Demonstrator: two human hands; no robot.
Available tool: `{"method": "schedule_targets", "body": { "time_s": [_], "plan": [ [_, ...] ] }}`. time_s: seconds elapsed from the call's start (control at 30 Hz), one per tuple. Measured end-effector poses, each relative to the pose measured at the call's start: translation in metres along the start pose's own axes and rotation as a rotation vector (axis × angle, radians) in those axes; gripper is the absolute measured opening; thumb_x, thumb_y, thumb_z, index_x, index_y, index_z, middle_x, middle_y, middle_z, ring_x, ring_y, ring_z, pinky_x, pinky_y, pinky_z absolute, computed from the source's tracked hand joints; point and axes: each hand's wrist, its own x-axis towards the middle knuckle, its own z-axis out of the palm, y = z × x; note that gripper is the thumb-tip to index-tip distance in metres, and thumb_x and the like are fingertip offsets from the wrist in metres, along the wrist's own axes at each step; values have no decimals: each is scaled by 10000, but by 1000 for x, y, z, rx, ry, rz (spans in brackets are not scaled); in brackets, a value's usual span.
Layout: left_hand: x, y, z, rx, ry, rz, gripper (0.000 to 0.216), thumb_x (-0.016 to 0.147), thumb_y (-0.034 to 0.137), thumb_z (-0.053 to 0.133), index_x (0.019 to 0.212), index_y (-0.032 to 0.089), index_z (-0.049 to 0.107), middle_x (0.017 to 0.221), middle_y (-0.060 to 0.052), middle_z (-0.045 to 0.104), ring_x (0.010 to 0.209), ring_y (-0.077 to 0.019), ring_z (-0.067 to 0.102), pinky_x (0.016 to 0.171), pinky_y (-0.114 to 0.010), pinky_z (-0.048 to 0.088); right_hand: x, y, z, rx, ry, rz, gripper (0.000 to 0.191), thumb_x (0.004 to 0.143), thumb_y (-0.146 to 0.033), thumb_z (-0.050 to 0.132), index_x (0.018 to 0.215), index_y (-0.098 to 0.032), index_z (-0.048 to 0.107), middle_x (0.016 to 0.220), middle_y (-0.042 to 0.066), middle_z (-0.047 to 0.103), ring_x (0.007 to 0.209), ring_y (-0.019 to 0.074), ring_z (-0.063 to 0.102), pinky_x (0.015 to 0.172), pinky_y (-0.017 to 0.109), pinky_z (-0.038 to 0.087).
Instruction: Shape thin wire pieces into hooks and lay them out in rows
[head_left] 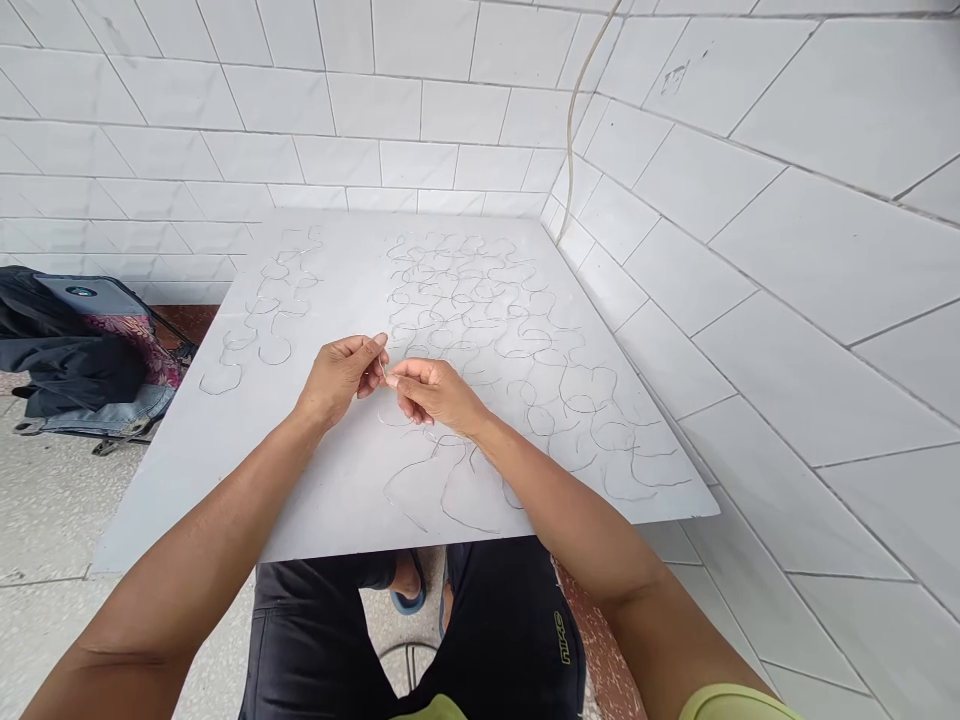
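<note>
My left hand (341, 373) and my right hand (433, 392) meet over the middle of a white board (337, 250) resting on my knees. Both pinch the same thin wire piece (385, 378) between fingertips, fingers closed. Bent wire loops (495, 320) lie spread in several rows across the right half of the board. A smaller chain of wire loops (274, 300) runs down the left side. More loose wire curves (442, 490) lie just under my right wrist near the board's front edge.
White tiled walls (750, 250) close in behind and to the right. A dark bag with cloth (90, 350) sits on the floor at left. A thin cable (574, 120) hangs in the wall corner. My dark trousers (420, 640) show below the board.
</note>
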Motion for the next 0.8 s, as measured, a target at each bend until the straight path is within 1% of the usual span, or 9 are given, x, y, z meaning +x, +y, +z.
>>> {"method": "schedule_targets", "body": {
  "time_s": [0.07, 0.13, 0.2, 0.3, 0.4, 0.6, 0.73, 0.8],
  "plan": [
    [0, 1, -2, 12, 52, 42, 398, 894, 508, 750, 725, 156, 674, 664, -17, 592, 517, -86, 515, 443, -221, 350, 1, 1, -3, 19, 7, 17, 389, 951, -550, 655, 1043, -173, 682, 765, 19, 684, 597, 120, 597, 444, 211, 401],
    [1, 1, -3, 24, 105, 84, 393, 904, 506, 739, 735, 155, 683, 678, -19, 595, 522, -86, 514, 446, -223, 360, 2, 0, -6, 22, 28, 19, 404, 959, -556, 642, 1042, -162, 682, 836, 47, 706, 648, 130, 628, 441, 209, 413],
    [3, 1, -5, 37, 151, 129, 396, 914, 507, 725, 736, 155, 686, 683, -21, 594, 526, -88, 513, 443, -226, 363, 2, 0, -9, 11, 32, 20, 396, 957, -543, 650, 1006, -152, 691, 834, 50, 702, 643, 123, 619, 440, 206, 413],
    [4, 0, -5, 47, 182, 160, 407, 927, 511, 705, 726, 157, 677, 687, -26, 596, 524, -90, 509, 434, -228, 360, 1, -1, -10, 3, 34, 13, 352, 935, -502, 687, 953, -150, 697, 770, 28, 677, 601, 109, 589, 442, 202, 410],
    [5, -1, -5, 50, 184, 149, 410, 935, 516, 690, 728, 163, 663, 686, -26, 594, 522, -93, 506, 429, -228, 364, 1, -2, -6, -23, 98, -3, 312, 937, -471, 678, 942, -160, 702, 717, 11, 663, 563, 104, 573, 440, 203, 405],
    [2, -2, -2, 82, 131, 124, 443, 951, 584, 635, 792, 171, 655, 723, -39, 614, 550, -108, 531, 446, -236, 385, -1, -3, 4, -164, 247, -29, 299, 997, -430, 568, 1002, -179, 731, 608, -16, 642, 487, 95, 533, 462, 205, 411],
    [0, -1, 1, 98, 105, 110, 514, 966, 662, 554, 869, 171, 671, 808, -73, 665, 584, -125, 572, 462, -246, 408, 0, -2, 3, -179, 327, -38, 290, 993, -425, 567, 988, -182, 725, 587, -18, 637, 467, 100, 530, 458, 211, 415],
    [-2, 0, 3, 99, 98, 95, 537, 961, 680, 546, 903, 165, 685, 833, -86, 680, 595, -131, 587, 466, -251, 415, 2, -2, 0, -158, 364, -38, 274, 985, -418, 579, 980, -182, 718, 582, -18, 638, 460, 102, 534, 456, 211, 419]
  ]
}}
